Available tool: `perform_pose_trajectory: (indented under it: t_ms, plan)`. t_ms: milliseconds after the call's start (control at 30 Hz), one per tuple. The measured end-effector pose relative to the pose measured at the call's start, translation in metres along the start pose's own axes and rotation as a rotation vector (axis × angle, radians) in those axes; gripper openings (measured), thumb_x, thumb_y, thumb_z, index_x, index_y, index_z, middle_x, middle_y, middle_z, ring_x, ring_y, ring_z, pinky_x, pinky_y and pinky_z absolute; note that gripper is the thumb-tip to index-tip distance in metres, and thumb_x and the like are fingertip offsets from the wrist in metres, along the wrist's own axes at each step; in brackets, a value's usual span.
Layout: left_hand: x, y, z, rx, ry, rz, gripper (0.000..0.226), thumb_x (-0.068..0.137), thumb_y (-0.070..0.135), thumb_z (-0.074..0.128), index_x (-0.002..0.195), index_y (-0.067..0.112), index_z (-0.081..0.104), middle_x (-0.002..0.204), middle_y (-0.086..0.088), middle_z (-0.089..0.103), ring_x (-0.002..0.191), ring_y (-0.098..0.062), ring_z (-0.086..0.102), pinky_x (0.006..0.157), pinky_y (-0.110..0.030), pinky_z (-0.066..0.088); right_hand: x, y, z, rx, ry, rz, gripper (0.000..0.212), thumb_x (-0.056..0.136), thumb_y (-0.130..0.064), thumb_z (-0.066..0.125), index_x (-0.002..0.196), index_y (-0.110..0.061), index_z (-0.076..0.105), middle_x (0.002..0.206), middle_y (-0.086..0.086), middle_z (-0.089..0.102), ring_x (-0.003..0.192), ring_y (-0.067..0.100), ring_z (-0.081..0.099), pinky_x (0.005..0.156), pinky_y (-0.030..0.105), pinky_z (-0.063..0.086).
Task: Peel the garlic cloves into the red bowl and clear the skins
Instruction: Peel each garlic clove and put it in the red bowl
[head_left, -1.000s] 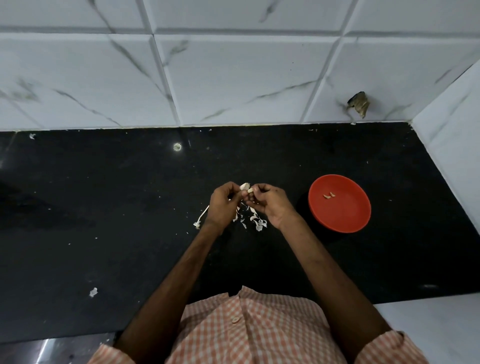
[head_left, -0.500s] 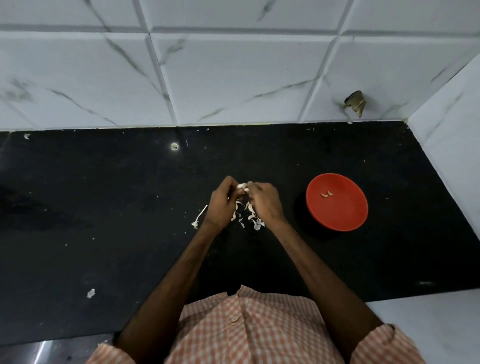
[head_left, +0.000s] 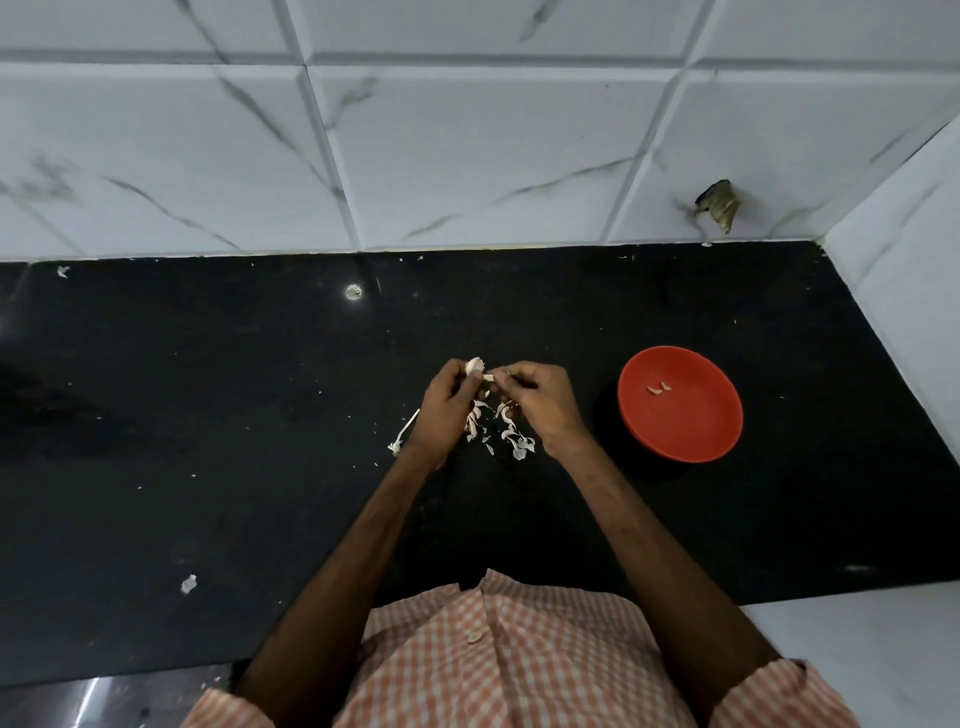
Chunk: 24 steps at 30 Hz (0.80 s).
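Your two hands meet over a black counter (head_left: 208, 415), near the middle of the view. Your left hand (head_left: 441, 410) has its fingers curled round one small garlic piece (head_left: 474, 366). The garlic is pale white with a faint pink tinge, has papery skin on it, and pokes out above the knuckles. The fingers of your right hand (head_left: 540, 405) are pinched together on a flake of skin at the garlic's right edge. At six o'clock from the garlic, under both hands, a loose heap of curled white skins (head_left: 511, 439) lies on the counter. One thin pale stalk (head_left: 406, 432) lies at eight o'clock, just beside your left wrist. One red bowl (head_left: 691, 431) stands at three o'clock, apart from your hands, holding two small peeled cloves (head_left: 658, 387) side by side. One stray scrap of skin (head_left: 188, 583) lies well away at seven o'clock.
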<state>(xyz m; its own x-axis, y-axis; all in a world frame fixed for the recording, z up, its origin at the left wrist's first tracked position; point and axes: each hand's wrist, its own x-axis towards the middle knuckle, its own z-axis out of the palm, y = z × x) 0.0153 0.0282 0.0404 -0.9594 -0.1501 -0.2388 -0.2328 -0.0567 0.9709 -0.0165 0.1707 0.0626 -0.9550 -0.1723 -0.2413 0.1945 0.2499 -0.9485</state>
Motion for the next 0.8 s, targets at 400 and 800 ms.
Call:
perform_pose_trajectory:
  t_ms: [400, 800]
  plan:
    - [-0.001, 0.004, 0.008, 0.163, 0.059, 0.036, 0.029, 0.104, 0.023, 0.052, 0.078, 0.011, 0.055, 0.065, 0.006, 0.054, 0.057, -0.003, 0.045, 0.057, -0.023, 0.039, 0.005, 0.002, 0.005, -0.282, 0.239, 0.033, 0.009, 0.097, -0.018, 0.067, 0.094, -0.014, 0.074, 0.082, -0.007, 0.071, 0.072, 0.008, 0.067, 0.065, 0.029, 0.054]
    - [-0.01, 0.0, 0.007, 0.056, -0.085, -0.134, 0.036, 0.109, 0.019, 0.041, 0.102, -0.005, 0.068, 0.063, -0.006, 0.055, 0.039, 0.002, 0.041, 0.041, -0.009, 0.03, 0.005, 0.037, 0.001, -0.285, 0.119, -0.01, 0.013, 0.092, -0.005, 0.069, 0.101, -0.013, 0.074, 0.095, -0.001, 0.074, 0.087, 0.011, 0.071, 0.08, 0.034, 0.061]
